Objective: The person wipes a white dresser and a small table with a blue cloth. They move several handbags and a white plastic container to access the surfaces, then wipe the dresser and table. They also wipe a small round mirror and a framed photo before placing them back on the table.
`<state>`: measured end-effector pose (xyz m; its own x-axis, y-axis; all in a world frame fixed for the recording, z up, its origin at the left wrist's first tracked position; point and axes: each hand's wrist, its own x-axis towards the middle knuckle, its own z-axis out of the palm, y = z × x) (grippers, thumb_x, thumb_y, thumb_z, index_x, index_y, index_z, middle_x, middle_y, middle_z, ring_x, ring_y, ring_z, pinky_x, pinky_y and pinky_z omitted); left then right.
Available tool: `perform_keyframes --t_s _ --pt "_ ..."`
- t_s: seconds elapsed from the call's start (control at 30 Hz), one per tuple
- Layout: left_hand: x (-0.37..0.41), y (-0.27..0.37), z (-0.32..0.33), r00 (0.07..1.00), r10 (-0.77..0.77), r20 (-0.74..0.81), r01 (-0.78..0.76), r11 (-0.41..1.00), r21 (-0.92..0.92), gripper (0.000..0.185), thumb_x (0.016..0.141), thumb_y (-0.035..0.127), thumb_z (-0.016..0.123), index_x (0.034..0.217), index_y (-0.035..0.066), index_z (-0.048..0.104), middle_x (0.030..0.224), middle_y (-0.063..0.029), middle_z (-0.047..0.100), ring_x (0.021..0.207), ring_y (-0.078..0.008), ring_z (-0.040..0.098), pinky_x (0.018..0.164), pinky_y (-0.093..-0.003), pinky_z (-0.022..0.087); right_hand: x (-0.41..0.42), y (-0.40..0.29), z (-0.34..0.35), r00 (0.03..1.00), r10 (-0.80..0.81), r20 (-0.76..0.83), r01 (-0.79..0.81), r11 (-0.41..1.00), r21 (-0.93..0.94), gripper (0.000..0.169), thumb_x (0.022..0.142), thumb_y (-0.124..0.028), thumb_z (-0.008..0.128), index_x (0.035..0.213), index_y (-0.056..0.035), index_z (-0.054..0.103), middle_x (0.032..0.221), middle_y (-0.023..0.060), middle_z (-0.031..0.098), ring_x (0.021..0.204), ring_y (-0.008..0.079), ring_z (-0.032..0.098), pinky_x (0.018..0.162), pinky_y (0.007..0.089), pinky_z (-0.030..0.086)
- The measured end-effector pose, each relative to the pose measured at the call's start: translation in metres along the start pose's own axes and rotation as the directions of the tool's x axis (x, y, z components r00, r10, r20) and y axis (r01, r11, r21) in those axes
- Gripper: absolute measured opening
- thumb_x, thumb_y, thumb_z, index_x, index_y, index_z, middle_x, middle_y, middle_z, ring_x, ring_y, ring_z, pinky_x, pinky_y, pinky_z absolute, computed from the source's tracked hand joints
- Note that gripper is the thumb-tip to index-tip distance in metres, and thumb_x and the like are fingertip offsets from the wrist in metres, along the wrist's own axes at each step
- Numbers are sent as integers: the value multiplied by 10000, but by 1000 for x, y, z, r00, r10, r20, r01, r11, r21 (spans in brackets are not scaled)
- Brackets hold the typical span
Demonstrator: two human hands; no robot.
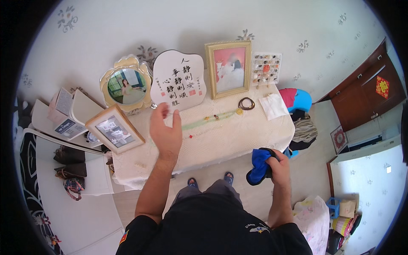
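My left hand is raised over the lace tablecloth, fingers apart, nothing seen in it. Just beyond its fingertips stands a white scalloped plaque with black brush writing. In my right hand are a blue cloth and a dark, black-edged item that I cannot identify, held before the table's front edge. Between the hands, a green beaded necklace and a thin chain with a red pendant lie on the cloth. A coiled brown bead string rests farther back beside a folded white cloth.
Along the back stand a flower-shaped photo frame, a gold photo frame and a clear case of stones. A wooden photo frame is at the left. Clothes lie over a blue stool past the table's right end.
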<state>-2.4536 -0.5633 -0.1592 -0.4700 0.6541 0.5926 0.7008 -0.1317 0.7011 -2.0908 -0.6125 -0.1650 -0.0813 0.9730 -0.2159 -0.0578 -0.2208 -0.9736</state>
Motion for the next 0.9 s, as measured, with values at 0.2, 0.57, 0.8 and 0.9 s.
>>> perform_keyframes --t_s 0.2,0.57,0.8,0.9 --pt "-1 38 104 955 -111 274 247 809 -533 439 929 18 672 1342 -55 540 1243 -249 655 1121 -364 662 921 -449 532 37 -18 -30 993 11 121 -11 1000 -1 307 894 -30 631 1172 58 728 1015 76 753 903 141 694 833 292 563" --pt "20 86 175 987 -95 126 76 986 146 455 946 -15 544 1352 -121 369 1088 -382 596 1023 -541 607 884 -556 496 90 -32 -117 963 35 269 -44 999 27 287 921 -39 650 1182 59 718 979 66 748 865 133 691 807 281 564" --pt "29 67 203 981 -195 -1 190 953 236 384 962 11 543 1295 -109 394 1066 -388 613 989 -539 630 844 -565 511 108 -30 -134 946 7 323 -25 998 53 286 911 -46 643 1167 54 724 1007 74 750 876 135 693 811 285 560" --pt "36 73 211 969 -247 -28 248 951 186 415 977 24 539 1340 -100 381 1102 -398 614 1021 -540 630 859 -559 512 114 -28 -139 942 0 337 -22 998 63 286 920 -48 650 1176 57 721 1001 68 747 870 126 685 804 282 560"
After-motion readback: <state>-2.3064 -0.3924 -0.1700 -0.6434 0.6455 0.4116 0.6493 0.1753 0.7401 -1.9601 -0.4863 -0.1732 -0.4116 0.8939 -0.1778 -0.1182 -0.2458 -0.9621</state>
